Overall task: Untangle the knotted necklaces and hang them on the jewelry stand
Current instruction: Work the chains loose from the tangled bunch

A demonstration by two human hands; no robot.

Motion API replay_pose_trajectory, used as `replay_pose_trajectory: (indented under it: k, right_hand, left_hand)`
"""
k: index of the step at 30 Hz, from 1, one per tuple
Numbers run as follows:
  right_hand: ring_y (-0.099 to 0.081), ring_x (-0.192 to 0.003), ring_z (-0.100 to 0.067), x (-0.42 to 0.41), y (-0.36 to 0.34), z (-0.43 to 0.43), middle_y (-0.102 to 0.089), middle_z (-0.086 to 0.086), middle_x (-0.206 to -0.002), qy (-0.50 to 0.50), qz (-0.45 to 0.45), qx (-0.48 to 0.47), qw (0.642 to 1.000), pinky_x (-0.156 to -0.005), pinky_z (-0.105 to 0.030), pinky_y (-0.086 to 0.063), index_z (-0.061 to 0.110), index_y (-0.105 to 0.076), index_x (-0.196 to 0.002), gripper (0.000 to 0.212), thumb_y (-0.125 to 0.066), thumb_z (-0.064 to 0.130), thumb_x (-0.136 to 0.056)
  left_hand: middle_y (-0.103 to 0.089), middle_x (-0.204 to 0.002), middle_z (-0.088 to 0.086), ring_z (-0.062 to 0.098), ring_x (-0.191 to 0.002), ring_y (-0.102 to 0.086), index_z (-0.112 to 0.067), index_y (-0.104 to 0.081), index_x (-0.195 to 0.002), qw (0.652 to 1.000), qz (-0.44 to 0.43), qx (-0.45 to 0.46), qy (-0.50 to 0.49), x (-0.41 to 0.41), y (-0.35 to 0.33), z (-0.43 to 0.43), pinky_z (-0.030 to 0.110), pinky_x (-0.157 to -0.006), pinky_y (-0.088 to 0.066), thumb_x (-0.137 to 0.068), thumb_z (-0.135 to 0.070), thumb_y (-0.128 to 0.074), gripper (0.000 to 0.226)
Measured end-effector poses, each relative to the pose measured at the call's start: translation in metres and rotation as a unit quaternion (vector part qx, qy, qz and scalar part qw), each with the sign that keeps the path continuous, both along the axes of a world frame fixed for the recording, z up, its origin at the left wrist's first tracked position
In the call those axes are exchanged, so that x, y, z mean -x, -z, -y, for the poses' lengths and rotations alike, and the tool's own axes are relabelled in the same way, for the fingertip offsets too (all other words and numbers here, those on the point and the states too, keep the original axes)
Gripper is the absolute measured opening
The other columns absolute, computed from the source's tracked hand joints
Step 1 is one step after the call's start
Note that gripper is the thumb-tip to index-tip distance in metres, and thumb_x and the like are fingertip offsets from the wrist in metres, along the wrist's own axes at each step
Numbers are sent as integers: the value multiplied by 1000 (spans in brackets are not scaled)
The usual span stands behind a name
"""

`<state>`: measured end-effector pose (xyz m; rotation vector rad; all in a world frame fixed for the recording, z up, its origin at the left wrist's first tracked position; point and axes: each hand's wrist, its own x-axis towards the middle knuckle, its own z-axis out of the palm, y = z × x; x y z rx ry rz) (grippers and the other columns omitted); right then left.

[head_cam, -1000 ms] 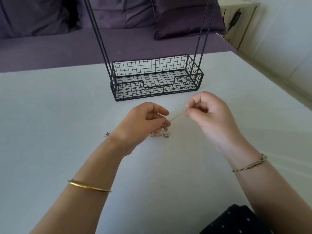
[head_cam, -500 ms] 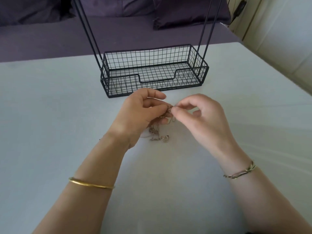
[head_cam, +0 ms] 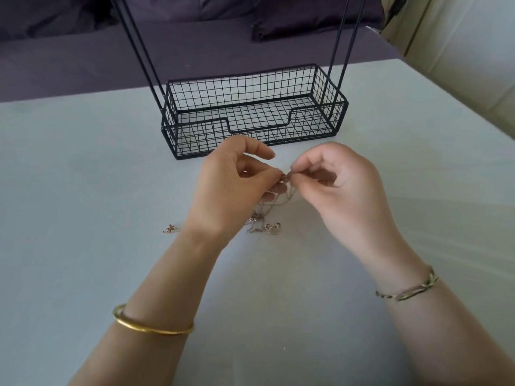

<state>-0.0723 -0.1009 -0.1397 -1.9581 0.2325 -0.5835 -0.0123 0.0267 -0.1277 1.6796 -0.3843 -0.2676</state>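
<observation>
Two hands are meeting over the middle of a pale grey-green surface (head_cam: 83, 190), both pinching the same tangle of necklaces (head_cam: 267, 215). The left hand (head_cam: 231, 188) is closing its grip, thumb to fingertips, on the fine chains from the left. The right hand (head_cam: 342, 188) is clamping its grip, thumb against forefinger, on them from the right, so the two pinches are almost touching. Below the pinch the chains are hanging down and trailing onto the surface, ending in a small heap just beside the left wrist. A pendant (head_cam: 170, 229) is lying on the other side of that wrist, toward the left edge. The stand (head_cam: 250, 121) is sitting near the far edge, just beyond the hands: a black wire basket with thin rods rising at each end. A gold bangle (head_cam: 152, 325) is circling the left forearm and a thin bracelet (head_cam: 409, 289) the right wrist.

Past the far edge a dark purple sofa (head_cam: 83, 59) is running across the room, with a cushion (head_cam: 306, 20) lying on it. A cream wall (head_cam: 459, 51) is slanting along beyond the right edge.

The rods are running out of the top of the view, so the stand's upper part is cut off. The knot is too fine and blurred to count the chains. The left wrist is hiding whether the lone pendant joins the heap.
</observation>
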Motion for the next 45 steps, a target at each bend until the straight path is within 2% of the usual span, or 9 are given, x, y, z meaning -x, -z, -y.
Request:
replay_pose_trajectory:
  k: [2, 5, 10, 15, 20, 24, 31, 38, 45]
  right_hand:
    - [-62, -71, -3, 0, 0, 1, -65, 6, -76, -4, 8, -28, 1000, -64, -10, -44, 18, -60, -79, 20, -68, -1, -81]
    - [-68, -75, -16, 0, 1, 3, -67, -5, -78, -5, 22, -58, 998, -71, -26, -53, 18, -56, -79, 23, -65, -2, -83]
    - [-70, -68, -15, 3, 1, 2, -65, -11, -78, -11, 59, -56, 997, -72, -42, -57, 14, -53, -80, 21, -62, -5, -85]
    - [-68, -64, -16, 6, 0, -1, -65, -10, -76, -47, 43, -105, 992, -64, -33, -57, 14, -55, -79, 24, -60, -9, -84]
    - [-64, -58, -15, 7, -4, -4, -61, -7, -73, -39, 7, -207, 977, -58, -29, -55, 12, -59, -77, 28, -50, -14, -86]
    - [-63, -57, -18, 8, -6, -6, -66, -6, -67, -60, -32, -307, 949, -51, -26, -50, 8, -61, -78, 16, -56, 0, -90]
    - [-61, -55, -11, 8, -3, -8, -67, -1, -63, -79, -48, -242, 966, -50, -21, -48, 10, -66, -78, 12, -67, -2, -82]
    - [-53, -51, -11, 6, -3, -8, -58, 4, -54, -38, -45, -183, 981, -48, -21, -44, 11, -63, -70, 17, -63, -3, -79]
    - [-65, -58, -14, 6, -4, -6, -64, -4, -66, -23, -2, -297, 955, -46, -22, -45, 6, -55, -74, 19, -55, -9, -86]
  left_hand:
    - [-72, -71, 4, 14, -66, -71, -14, -59, -94, 999, 30, -19, 0, 0, 0, 0, 27, -67, -59, -85, 1, -66, 19]
    - [-71, -71, 3, 11, -68, -70, -18, -59, -94, 998, 48, -28, -5, 1, 0, -1, 28, -71, -56, -87, 1, -64, 21]
    - [-65, -66, 2, 18, -69, -69, -17, -60, -98, 1000, 1, 15, 1, 1, -2, -6, 41, -80, -58, -87, 6, -59, 26]
    - [-59, -69, 2, 13, -59, -63, -14, -56, -99, 997, -43, 60, -11, 5, 1, -7, 42, -74, -60, -92, 7, -51, 24]
    - [-56, -74, 3, 8, -62, -61, -13, -54, -98, 997, -22, 66, 30, 8, 0, -3, 27, -63, -57, -95, 6, -46, 21]
    - [-61, -74, 1, 11, -67, -65, -11, -54, -100, 996, 12, 72, 41, 6, 0, -5, 25, -66, -56, -94, 8, -46, 22]
    - [-64, -75, 0, 10, -69, -64, -12, -55, -97, 996, 33, 74, 33, 7, 0, -6, 24, -66, -55, -91, 7, -54, 20]
    - [-61, -75, 2, 6, -61, -59, -15, -56, -91, 997, 58, 47, 12, 8, 2, -3, 20, -57, -51, -90, 8, -54, 22]
    - [-59, -79, 3, 5, -63, -50, -23, -52, -84, 995, 92, -41, 15, 9, 5, -1, 17, -55, -41, -92, 1, -52, 26]
